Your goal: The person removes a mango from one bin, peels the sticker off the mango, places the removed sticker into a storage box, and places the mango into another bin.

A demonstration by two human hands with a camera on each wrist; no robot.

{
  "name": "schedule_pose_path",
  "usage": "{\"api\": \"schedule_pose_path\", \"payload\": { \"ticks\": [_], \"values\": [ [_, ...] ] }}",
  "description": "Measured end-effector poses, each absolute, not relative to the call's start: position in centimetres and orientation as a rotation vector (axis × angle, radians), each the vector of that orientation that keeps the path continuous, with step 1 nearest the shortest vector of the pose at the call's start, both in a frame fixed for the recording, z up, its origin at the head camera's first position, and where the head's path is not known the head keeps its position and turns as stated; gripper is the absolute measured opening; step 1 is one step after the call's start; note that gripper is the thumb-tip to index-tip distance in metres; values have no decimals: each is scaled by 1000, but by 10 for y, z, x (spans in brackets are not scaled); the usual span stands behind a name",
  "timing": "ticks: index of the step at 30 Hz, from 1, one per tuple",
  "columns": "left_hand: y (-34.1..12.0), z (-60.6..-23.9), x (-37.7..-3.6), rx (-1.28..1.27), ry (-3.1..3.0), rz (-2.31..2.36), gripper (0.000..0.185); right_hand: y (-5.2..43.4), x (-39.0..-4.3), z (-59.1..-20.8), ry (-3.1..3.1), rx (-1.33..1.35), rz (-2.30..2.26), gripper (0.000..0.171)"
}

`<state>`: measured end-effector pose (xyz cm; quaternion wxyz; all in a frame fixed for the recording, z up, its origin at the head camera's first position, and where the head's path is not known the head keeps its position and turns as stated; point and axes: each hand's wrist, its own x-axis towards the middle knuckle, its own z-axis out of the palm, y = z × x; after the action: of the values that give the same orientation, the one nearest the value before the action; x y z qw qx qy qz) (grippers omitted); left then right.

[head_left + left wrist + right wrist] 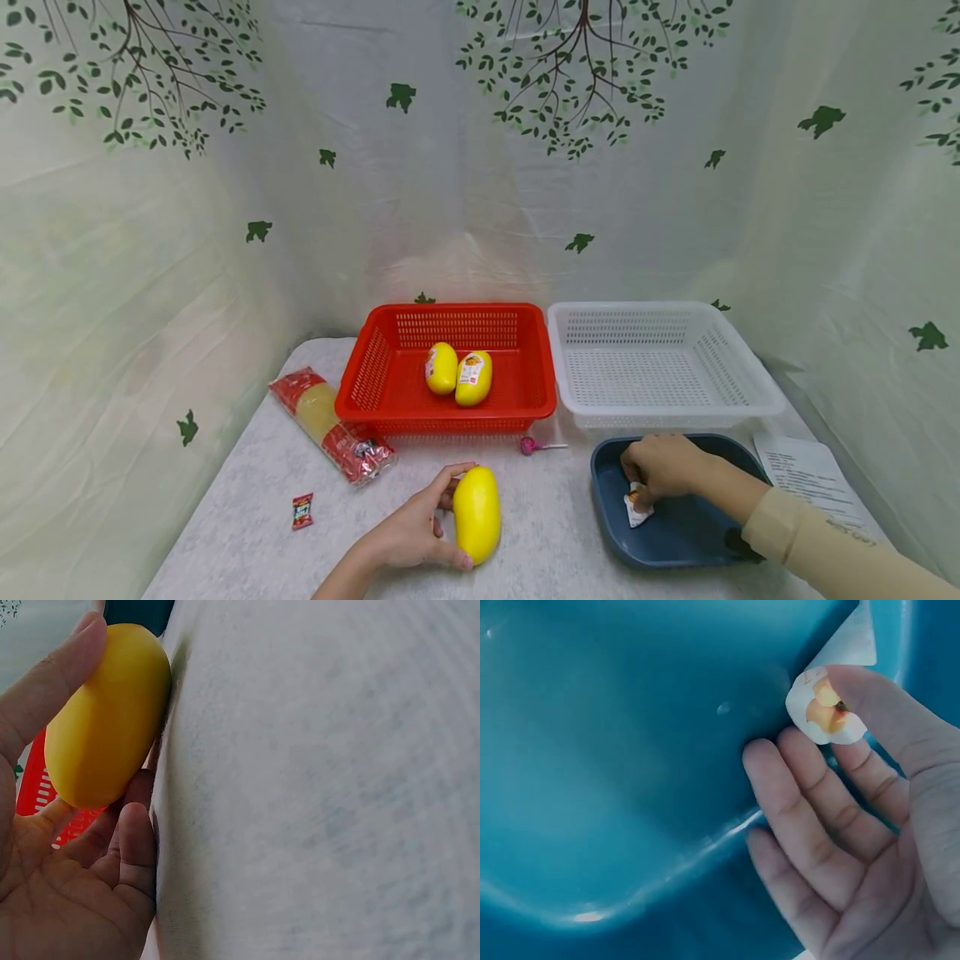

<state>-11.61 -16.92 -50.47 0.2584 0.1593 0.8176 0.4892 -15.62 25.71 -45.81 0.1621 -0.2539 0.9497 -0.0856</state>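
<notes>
My left hand [420, 525] grips a smooth yellow mango [477, 515] from its left side, thumb at the near end and fingers round the far end. In the left wrist view the mango [112, 712] lies close against the table surface, with no label on the side that shows. Inside the dark blue basin [615, 533], my right hand [667, 467] pinches a white label [637, 512]. The right wrist view shows an orange fruit picture on the label [817, 709] under the thumb; its white corner sticks up behind.
A red basket [450, 425] holds two labelled yellow mangoes [473, 379]. Beside it stands a white basket [667, 408]. A red-and-clear food packet [330, 425] and a small red candy [302, 511] lie at left. A lollipop [529, 446] lies before the baskets, a printed sheet [810, 479] right of the basin.
</notes>
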Motion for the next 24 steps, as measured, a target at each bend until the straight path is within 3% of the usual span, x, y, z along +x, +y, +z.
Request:
{"api": "schedule_pose_path", "payload": {
  "ticks": [17, 24],
  "values": [
    [-168, -506, -117, 423, 2224, 1311, 114, 258, -151, -454, 2850, -923, -13, 43],
    [-168, -505, -116, 401, 2225, 1303, 112, 259, -152, -443, 2780, -806, -113, 37]
  ]
}}
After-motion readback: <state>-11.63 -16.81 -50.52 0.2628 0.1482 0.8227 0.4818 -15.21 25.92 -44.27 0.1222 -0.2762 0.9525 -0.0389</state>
